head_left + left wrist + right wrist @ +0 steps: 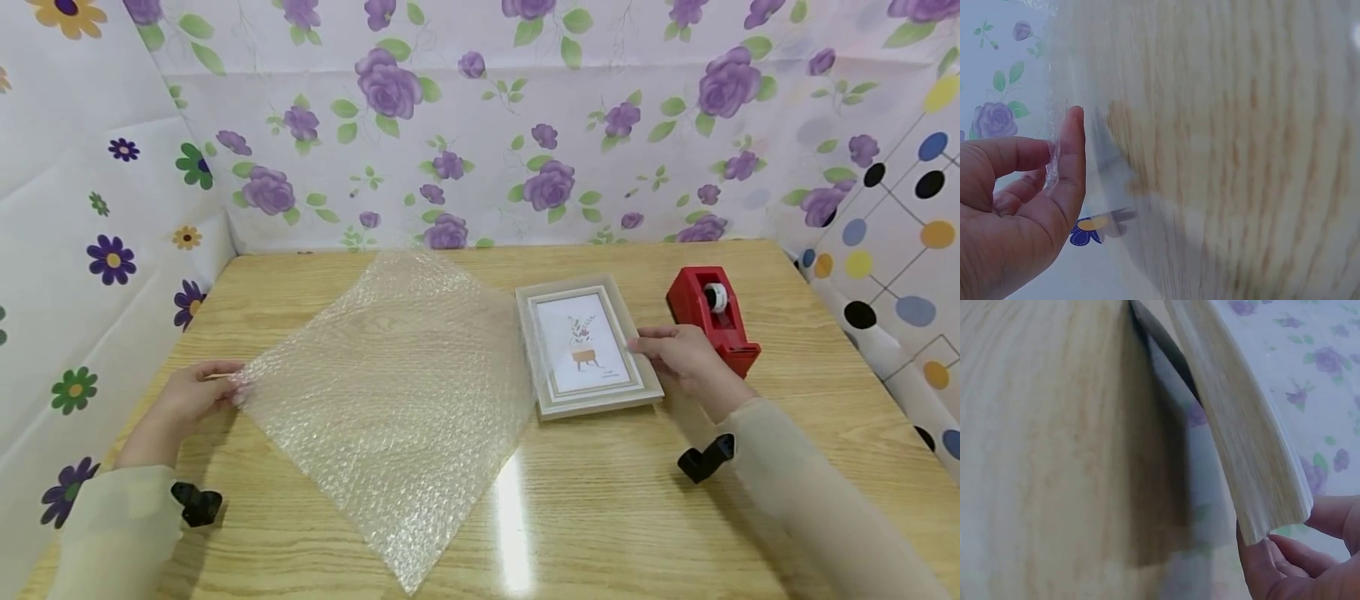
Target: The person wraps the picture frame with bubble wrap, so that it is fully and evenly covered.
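A clear bubble wrap sheet [390, 392] is spread as a diamond over the wooden table. My left hand [191, 404] pinches its left corner; in the left wrist view, the thumb and fingers of my left hand [1029, 194] hold the crinkled plastic edge [1053, 156]. A light framed picture [585, 350] with a plant print lies at the sheet's right corner, its left part seemingly under the film. My right hand [686, 362] grips the frame's right edge. In the right wrist view, my right hand [1310, 562] holds the frame's thick side [1241, 437] between thumb and fingers, tilted off the table.
A red tape dispenser [708, 321] with a roll stands just behind and right of my right hand. Flowered cloth [480, 125] hangs along the table's back, with patterned sheets at the left and right sides. The wooden table [645, 517] extends in front of the frame.
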The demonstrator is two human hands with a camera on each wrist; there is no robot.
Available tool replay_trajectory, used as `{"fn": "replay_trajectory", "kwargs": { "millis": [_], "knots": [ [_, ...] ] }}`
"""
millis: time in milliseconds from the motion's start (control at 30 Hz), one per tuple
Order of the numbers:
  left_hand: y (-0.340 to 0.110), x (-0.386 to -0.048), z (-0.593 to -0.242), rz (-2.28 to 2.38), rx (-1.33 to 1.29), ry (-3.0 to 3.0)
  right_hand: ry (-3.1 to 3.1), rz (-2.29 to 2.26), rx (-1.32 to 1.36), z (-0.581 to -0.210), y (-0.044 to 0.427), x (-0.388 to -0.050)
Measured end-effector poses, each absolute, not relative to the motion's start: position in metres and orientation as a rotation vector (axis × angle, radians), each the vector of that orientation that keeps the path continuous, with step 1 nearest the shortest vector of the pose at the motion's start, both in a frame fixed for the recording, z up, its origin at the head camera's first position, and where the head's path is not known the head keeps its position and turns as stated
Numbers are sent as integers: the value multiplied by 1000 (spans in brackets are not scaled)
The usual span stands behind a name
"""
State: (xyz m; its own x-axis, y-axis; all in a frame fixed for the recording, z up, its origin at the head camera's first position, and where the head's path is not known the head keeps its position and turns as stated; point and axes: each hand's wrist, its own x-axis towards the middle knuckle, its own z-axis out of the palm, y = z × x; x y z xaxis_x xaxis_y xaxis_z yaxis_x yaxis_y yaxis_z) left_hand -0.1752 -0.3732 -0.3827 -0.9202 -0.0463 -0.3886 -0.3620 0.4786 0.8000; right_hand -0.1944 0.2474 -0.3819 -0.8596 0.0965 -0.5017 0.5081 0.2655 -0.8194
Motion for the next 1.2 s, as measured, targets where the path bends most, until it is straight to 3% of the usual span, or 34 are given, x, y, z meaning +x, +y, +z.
{"fn": "replay_trajectory", "kwargs": {
  "millis": [633, 1200],
  "knots": [
    [-378, -174, -385, 1663, -346, 2251, 2218, -1617, 497, -350, 257, -184],
    [-371, -175, -382, 1612, -344, 2266, 2069, -1877, 455, -315, 276, -183]
  ]
}}
